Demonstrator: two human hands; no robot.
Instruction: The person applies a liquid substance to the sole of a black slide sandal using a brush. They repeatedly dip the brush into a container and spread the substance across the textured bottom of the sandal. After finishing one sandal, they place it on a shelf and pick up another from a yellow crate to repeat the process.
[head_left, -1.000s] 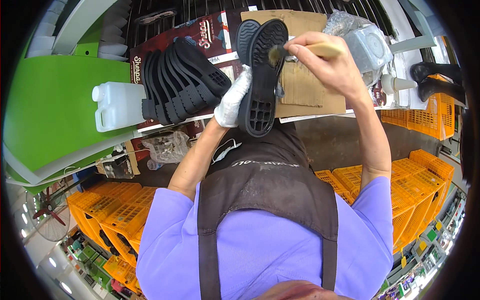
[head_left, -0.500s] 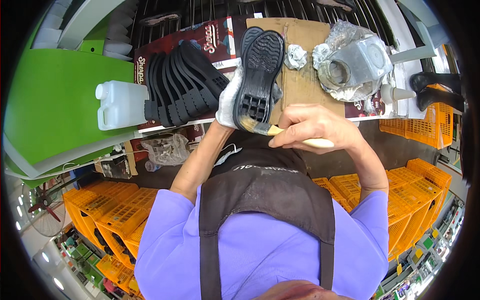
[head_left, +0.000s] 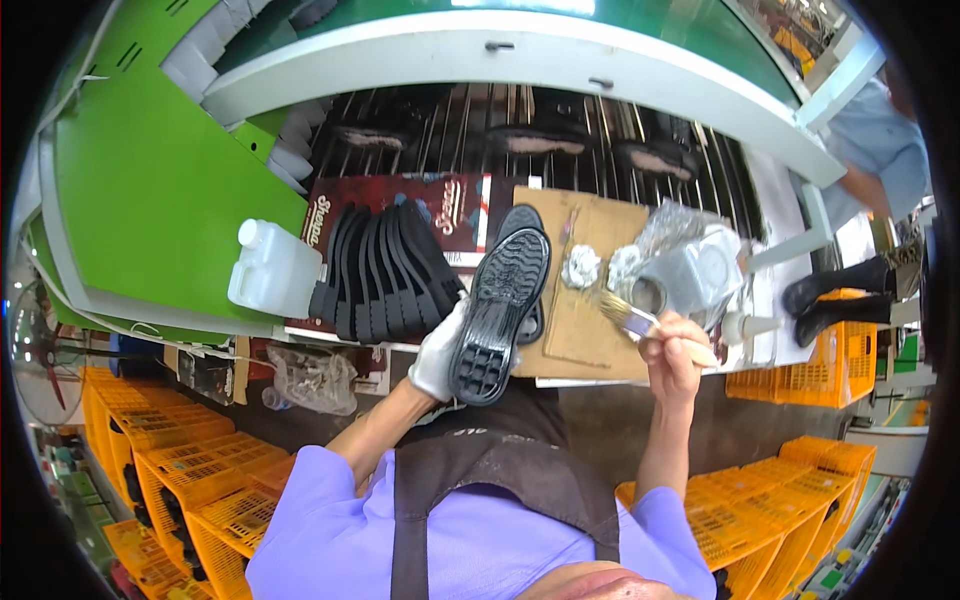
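In a white glove, my left hand (head_left: 436, 360) is closed around a black shoe sole (head_left: 508, 290), its patterned tread facing up and glossy. Another black sole (head_left: 520, 218) shows partly behind it. My bare right hand (head_left: 676, 360) grips a flat paintbrush (head_left: 630, 316) with a pale handle, bristles toward the far left. Those bristles are just in front of the mouth of a clear plastic jar (head_left: 697, 270) lying on its side in crumpled clear wrap. Beneath the brush lies brown cardboard (head_left: 590, 345). Left of the held sole stands a row of black soles (head_left: 395, 270).
A white jug (head_left: 275, 270) stands at the left by a green panel (head_left: 160, 190). White crumpled wads (head_left: 581, 267) and a nozzle bottle (head_left: 748, 327) lie near the jar. Black shoes (head_left: 540, 137) sit on far rollers. Orange crates (head_left: 780, 510) flank me. Another person (head_left: 875, 150) stands at far right.
My right hand has carried the brush off the sole's heel end, rightward to the jar. The left hand still holds the sole. The view has tilted up, showing more of the rollers.
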